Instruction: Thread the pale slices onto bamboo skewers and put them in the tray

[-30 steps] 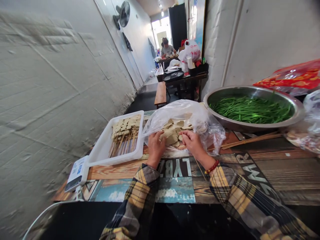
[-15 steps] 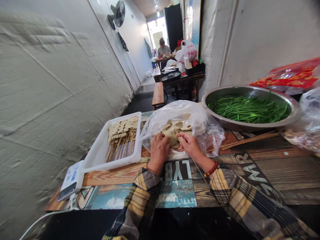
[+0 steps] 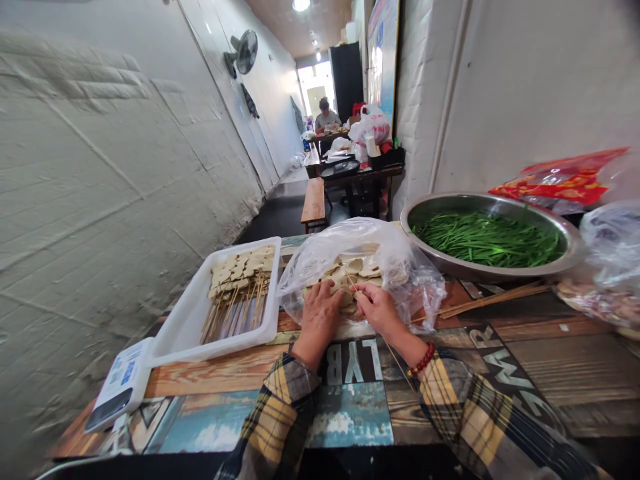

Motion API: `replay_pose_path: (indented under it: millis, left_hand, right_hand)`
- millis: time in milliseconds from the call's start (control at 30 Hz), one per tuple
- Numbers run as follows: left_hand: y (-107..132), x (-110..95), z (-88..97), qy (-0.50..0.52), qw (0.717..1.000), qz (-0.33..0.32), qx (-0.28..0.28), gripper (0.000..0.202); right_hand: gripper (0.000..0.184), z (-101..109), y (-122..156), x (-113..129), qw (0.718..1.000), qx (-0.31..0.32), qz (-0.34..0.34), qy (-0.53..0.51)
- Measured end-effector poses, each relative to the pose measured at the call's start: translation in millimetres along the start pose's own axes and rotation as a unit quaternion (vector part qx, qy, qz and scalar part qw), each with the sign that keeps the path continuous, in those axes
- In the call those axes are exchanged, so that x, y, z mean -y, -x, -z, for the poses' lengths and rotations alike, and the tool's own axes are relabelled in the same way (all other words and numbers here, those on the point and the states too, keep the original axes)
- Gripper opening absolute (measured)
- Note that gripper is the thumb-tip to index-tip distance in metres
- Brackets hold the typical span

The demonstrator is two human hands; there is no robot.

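Observation:
My left hand (image 3: 320,313) rests at the mouth of a clear plastic bag (image 3: 410,267), its fingers curled on one of the tan flat food slices (image 3: 357,267) inside. My right hand (image 3: 377,310) pinches a thin bamboo skewer (image 3: 395,353) whose tip reaches into the slices and whose tail runs back under my wrist. A red bead bracelet (image 3: 423,360) circles my right wrist. Both hands nearly touch each other.
A white tray (image 3: 193,320) of finished skewers lies left of the bag. A steel basin (image 3: 575,243) of green chives stands at the right, with loose bamboo sticks (image 3: 493,299) before it. A small scale (image 3: 120,383) sits at the table's left corner. A person sits far down the corridor.
My hands stayed at the bag and drew slightly closer together; the skewer tip moved further into the slices. The camera tilted up a little, shifting everything lower in view.

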State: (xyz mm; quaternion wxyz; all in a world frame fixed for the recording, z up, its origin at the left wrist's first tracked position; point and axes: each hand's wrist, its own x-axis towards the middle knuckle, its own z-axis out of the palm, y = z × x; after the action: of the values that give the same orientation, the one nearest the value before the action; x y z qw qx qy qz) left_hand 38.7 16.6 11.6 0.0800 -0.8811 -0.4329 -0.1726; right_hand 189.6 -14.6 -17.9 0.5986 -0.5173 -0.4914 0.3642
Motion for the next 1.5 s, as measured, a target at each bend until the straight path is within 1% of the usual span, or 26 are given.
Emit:
replay_pose_path:
  millis: [100,200,267,333,367,400,467,567,600,633,667,733,867,933,967,1033,1100,1167,1233,1300,1333,1433,1500]
  left_hand:
    - [0,0,-0.7,0.017,1.0,0.004,-0.015,0.022]
    - [1,1,-0.5,0.056,0.997,0.022,-0.045,0.02]
    - [2,2,0.1,0.105,0.992,0.029,-0.07,0.018]
    - [2,3,0.2,0.19,0.975,0.045,-0.105,0.014]
    - [3,4,-0.1,0.245,0.96,0.061,-0.122,0.011]
    - [3,4,-0.7,0.306,0.939,0.083,-0.134,0.008]
    - [3,5,-2.2,0.433,0.88,0.14,-0.139,0.003]
    - [4,5,-3.0,0.582,0.78,0.203,-0.106,0.014]
    - [4,5,-2.6,0.612,0.755,0.213,-0.096,0.017]
    - [4,5,-2.0,0.633,0.738,0.218,-0.086,0.02]
    - [4,5,-1.4,0.644,0.728,0.222,-0.078,0.022]
    - [4,4,-0.6,0.648,0.726,0.222,-0.065,0.024]
    - [4,3,-1.2,0.634,0.745,0.206,-0.029,0.026]
    - [5,2,-1.1,0.639,0.741,0.204,-0.011,0.028]
    - [5,2,-0.6,0.647,0.734,0.208,-0.006,0.03]
    - [6,2,1.2,0.672,0.706,0.223,0.0,0.034]
    - [7,1,3.8,0.704,0.669,0.239,0.005,0.04]
    - [8,-1,6.5,0.734,0.633,0.245,0.022,0.044]
    - [8,-3,8.4,0.751,0.611,0.244,0.047,0.041]
    - [8,-4,9.0,0.756,0.603,0.247,0.058,0.033]
    - [8,-4,8.7,0.756,0.601,0.255,0.052,0.031]
    - [8,-1,6.6,0.751,0.596,0.283,0.018,0.03]
    - [7,1,5.1,0.742,0.603,0.294,-0.004,0.029]
  right_hand:
    - [0.024,-1,0,-2,1.0,-0.001,0.003,0.003]
    - [0.024,-2,-1,-2,1.0,-0.002,0.002,0.003]
    - [0.023,-2,-1,-1,1.0,-0.003,0.0,-0.001]
    - [0.023,-1,0,0,1.0,-0.009,-0.005,-0.005]
    - [0.022,-1,0,0,1.0,-0.013,-0.008,-0.008]
    - [0.022,-1,0,0,1.0,-0.015,-0.01,-0.013]
    - [0.022,0,1,0,0.999,-0.018,-0.014,-0.025]
    - [0.022,1,3,1,0.999,-0.013,-0.015,-0.03]
    - [0.023,1,3,2,0.999,-0.007,-0.016,-0.027]
    - [0.024,1,4,3,1.0,-0.001,-0.017,-0.025]
    - [0.025,0,4,4,0.999,0.006,-0.018,-0.026]
    - [0.026,-1,6,6,0.999,0.017,-0.022,-0.035]
    - [0.025,-2,7,8,0.998,0.027,-0.032,-0.052]
    - [0.023,-2,8,8,0.997,0.042,-0.033,-0.053]
    - [0.021,-2,8,9,0.997,0.048,-0.034,-0.056]
    - [0.021,-2,8,12,0.996,0.041,-0.042,-0.071]
    - [0.022,-2,9,16,0.995,0.009,-0.052,-0.087]
    - [0.024,-2,10,20,0.994,-0.028,-0.054,-0.095]
    - [0.027,-2,10,23,0.993,-0.046,-0.047,-0.093]
    - [0.029,-2,11,25,0.994,-0.042,-0.042,-0.088]
    - [0.031,-2,12,25,0.995,-0.035,-0.04,-0.083]
    - [0.035,0,14,25,0.999,-0.011,-0.019,-0.049]
    - [0.041,3,17,27,1.0,0.004,0.012,-0.011]
